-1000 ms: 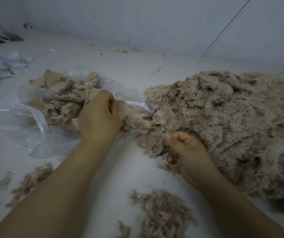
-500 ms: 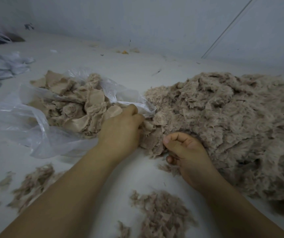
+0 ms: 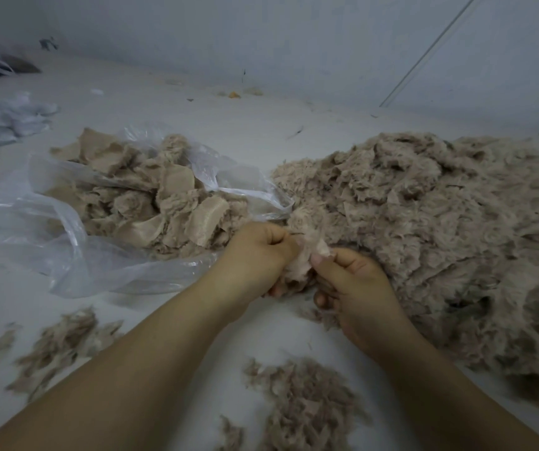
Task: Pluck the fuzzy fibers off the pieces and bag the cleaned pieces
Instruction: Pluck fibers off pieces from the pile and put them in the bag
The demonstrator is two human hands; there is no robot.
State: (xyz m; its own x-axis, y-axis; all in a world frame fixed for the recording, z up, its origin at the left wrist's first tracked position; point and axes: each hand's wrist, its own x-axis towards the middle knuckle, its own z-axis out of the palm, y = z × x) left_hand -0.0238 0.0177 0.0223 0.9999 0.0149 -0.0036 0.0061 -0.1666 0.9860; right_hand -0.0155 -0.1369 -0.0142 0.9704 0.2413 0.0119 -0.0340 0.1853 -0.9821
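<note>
Both hands meet at the heap's near edge: beside the clear bag (image 3: 66, 236) of cleaned pieces (image 3: 151, 203), my left hand (image 3: 255, 252) curls its fingers tight on one fuzzy piece (image 3: 307, 255). My right hand (image 3: 356, 288) pinches that piece's other side, with the big heap (image 3: 440, 229) spreading right across the worktop (image 3: 170, 102).

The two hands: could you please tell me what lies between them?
In the head view, one fuzzy piece lies between the left hand and right hand; both grip it.
</note>
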